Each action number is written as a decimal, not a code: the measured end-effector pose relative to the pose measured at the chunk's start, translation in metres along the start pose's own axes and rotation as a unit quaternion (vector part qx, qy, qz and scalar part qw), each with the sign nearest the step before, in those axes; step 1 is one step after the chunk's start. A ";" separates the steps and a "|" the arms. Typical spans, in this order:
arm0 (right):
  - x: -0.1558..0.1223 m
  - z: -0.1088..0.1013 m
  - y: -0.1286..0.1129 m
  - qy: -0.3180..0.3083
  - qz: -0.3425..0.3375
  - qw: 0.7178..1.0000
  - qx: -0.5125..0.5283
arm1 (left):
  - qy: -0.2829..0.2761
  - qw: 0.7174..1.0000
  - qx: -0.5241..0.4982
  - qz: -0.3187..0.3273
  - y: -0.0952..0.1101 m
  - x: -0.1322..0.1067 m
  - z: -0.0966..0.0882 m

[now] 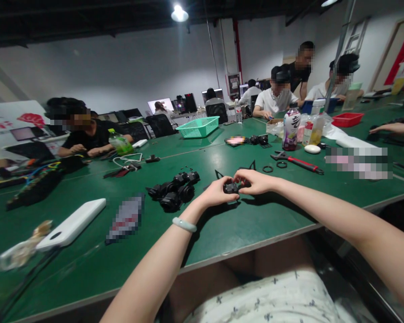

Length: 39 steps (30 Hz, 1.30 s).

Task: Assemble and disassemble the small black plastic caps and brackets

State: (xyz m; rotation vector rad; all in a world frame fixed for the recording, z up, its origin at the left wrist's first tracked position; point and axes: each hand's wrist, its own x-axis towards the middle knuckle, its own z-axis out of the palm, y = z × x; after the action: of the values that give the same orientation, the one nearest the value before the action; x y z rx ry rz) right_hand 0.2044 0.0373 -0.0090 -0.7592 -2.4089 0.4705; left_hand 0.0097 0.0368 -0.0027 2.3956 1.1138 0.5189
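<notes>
My left hand point(218, 194) is closed around a small black part point(230, 188), its thumb along the near side. From the right, my right hand point(256, 181) curls its fingers against the same part; its exact kind is too small to tell. Thin black pointed pieces point(252, 165) stick up just behind the hands. A heap of black ribbed parts point(175, 192) lies left of my left hand. Beyond my right hand are two black rings point(267, 169) and an adjustable wrench point(303, 164) with a red and black handle.
On the green table point(212, 242) lie a white power bank point(74, 224) and a turquoise basket point(198, 127). A purple-labelled bottle point(291, 128) stands behind the wrench, near a red tray point(348, 119). Several people sit around the table; another person's hand point(395, 129) reaches in at right.
</notes>
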 end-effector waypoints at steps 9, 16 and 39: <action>0.003 0.006 0.001 0.027 -0.033 0.999 -0.001 | 0.000 1.000 -0.006 0.004 0.002 -0.001 -0.001; 0.004 0.006 0.008 0.009 -0.010 1.000 -0.001 | -0.001 1.000 0.011 0.011 0.005 -0.004 -0.003; 0.007 0.013 0.015 -0.013 0.055 0.998 0.018 | 0.006 1.000 -0.010 -0.014 0.008 -0.003 -0.001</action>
State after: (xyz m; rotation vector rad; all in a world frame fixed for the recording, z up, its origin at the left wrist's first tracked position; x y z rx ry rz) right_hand 0.1981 0.0509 -0.0230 -0.8787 -2.3841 0.5687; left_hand 0.0124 0.0307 0.0018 2.3590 1.1408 0.5321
